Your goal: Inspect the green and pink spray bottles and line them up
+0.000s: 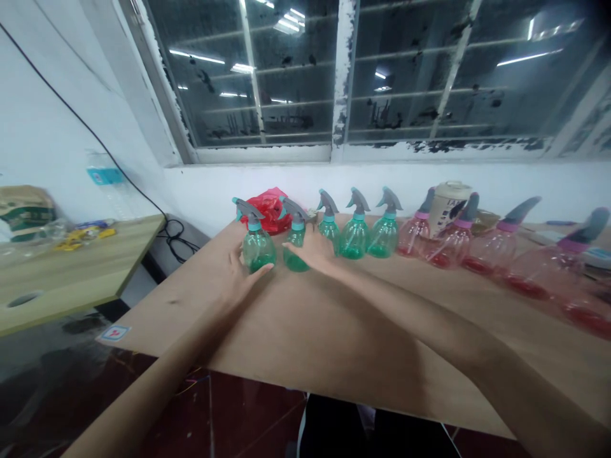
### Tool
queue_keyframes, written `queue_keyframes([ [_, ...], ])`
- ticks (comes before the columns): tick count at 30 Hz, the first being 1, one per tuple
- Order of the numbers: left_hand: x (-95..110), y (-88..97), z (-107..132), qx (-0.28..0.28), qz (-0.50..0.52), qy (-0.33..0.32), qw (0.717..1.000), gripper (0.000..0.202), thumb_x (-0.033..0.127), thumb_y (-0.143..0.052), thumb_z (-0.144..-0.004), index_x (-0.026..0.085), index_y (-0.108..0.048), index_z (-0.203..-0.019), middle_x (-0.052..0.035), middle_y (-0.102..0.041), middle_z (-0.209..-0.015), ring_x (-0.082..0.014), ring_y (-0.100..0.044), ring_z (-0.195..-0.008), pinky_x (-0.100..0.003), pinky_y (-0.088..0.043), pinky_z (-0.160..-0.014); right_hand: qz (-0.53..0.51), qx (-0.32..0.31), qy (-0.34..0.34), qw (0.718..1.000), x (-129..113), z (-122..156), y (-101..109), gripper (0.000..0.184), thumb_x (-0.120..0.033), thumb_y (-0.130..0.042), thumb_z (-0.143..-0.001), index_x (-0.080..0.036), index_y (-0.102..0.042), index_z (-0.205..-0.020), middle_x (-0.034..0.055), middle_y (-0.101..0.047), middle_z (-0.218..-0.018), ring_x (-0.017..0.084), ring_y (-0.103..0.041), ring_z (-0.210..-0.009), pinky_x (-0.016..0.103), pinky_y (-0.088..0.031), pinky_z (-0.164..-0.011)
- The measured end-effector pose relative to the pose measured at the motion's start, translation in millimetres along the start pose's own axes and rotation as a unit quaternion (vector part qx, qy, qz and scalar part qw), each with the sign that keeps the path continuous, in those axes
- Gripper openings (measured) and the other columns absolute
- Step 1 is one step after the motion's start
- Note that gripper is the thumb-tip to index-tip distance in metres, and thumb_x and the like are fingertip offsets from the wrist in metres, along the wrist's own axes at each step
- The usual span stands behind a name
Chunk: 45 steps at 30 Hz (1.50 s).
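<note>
A row of spray bottles stands along the far side of a brown table (305, 331). My left hand (241, 277) cups the leftmost green bottle (256, 245), fingers wrapped round its base. My right hand (314, 251) is closed round the second green bottle (296, 245). Three more green bottles (356, 236) stand in line just to the right, upright, grey triggers pointing left.
Several pink spray bottles (458, 245) continue the row rightward. A red plastic bag (267, 207) lies behind the green ones, a beige jar (449, 197) behind the pink. A second table (71, 273) with clutter stands at left; black cables (174, 238) hang between.
</note>
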<state>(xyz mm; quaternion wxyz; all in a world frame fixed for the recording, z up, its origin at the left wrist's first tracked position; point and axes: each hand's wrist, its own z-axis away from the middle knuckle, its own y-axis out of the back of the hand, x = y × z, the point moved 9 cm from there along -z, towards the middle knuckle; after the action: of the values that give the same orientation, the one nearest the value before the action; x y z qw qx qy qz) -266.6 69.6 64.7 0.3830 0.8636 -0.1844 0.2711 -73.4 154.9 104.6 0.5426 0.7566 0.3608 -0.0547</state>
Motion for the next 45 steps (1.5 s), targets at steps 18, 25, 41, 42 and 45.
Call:
queue_keyframes([
  [18, 187.0, -110.5, 126.7, -0.342, 0.133, -0.069, 0.928, 0.077, 0.047, -0.073, -0.062, 0.021, -0.039, -0.126, -0.0118, -0.053, -0.123, -0.0318, -0.05, -0.116, -0.051, -0.04, -0.096, -0.103, -0.031, 0.017, 0.994, 79.4, 156.5, 121.2, 0.074, -0.065, -0.059, -0.068, -0.017, -0.048, -0.122, 0.0122, -0.062, -0.105, 0.03, -0.06, -0.092, 0.043, -0.048, -0.073],
  [25, 255.8, -142.1, 151.9, -0.452, 0.16, -0.115, 0.87, 0.079, 0.045, -0.075, -0.06, 0.022, -0.041, -0.127, -0.0121, -0.053, -0.121, -0.0321, -0.052, -0.111, -0.05, -0.042, -0.093, -0.363, -0.035, -0.079, 0.928, 145.6, 156.2, 148.6, 0.036, -0.05, -0.061, -0.076, -0.022, -0.062, -0.098, 0.0055, -0.065, -0.1, 0.022, -0.061, -0.092, 0.042, -0.045, -0.086],
  [41, 248.9, -186.8, 111.8, -0.394, 0.065, -0.228, 0.888, 0.027, 0.04, -0.034, -0.093, 0.024, -0.056, -0.097, -0.0021, -0.064, -0.099, -0.0202, -0.061, -0.093, -0.034, -0.046, -0.083, -0.712, -0.101, -0.145, 0.68, 205.8, 129.9, 96.0, 0.026, -0.017, -0.051, -0.071, -0.016, -0.062, -0.095, 0.0069, -0.066, -0.109, 0.019, -0.059, -0.107, 0.04, -0.041, -0.099],
  [42, 241.2, -189.7, 103.4, -0.356, 0.021, -0.235, 0.904, 0.025, 0.04, -0.038, -0.092, 0.023, -0.056, -0.096, -0.0036, -0.062, -0.103, -0.022, -0.061, -0.094, -0.035, -0.047, -0.081, -0.718, -0.097, -0.148, 0.673, 211.3, 130.0, 93.5, 0.027, -0.016, -0.05, -0.071, -0.016, -0.062, -0.095, 0.0071, -0.066, -0.111, 0.019, -0.059, -0.109, 0.04, -0.04, -0.1],
  [45, 217.1, -194.1, 82.2, -0.269, -0.075, -0.227, 0.933, 0.022, 0.037, -0.045, -0.088, 0.022, -0.056, -0.1, -0.0075, -0.056, -0.115, -0.0262, -0.058, -0.1, -0.038, -0.048, -0.079, -0.724, -0.088, -0.176, 0.661, 223.7, 133.7, 87.4, 0.034, -0.015, -0.045, -0.07, -0.016, -0.059, -0.1, 0.0074, -0.064, -0.116, 0.02, -0.057, -0.112, 0.041, -0.04, -0.1],
])
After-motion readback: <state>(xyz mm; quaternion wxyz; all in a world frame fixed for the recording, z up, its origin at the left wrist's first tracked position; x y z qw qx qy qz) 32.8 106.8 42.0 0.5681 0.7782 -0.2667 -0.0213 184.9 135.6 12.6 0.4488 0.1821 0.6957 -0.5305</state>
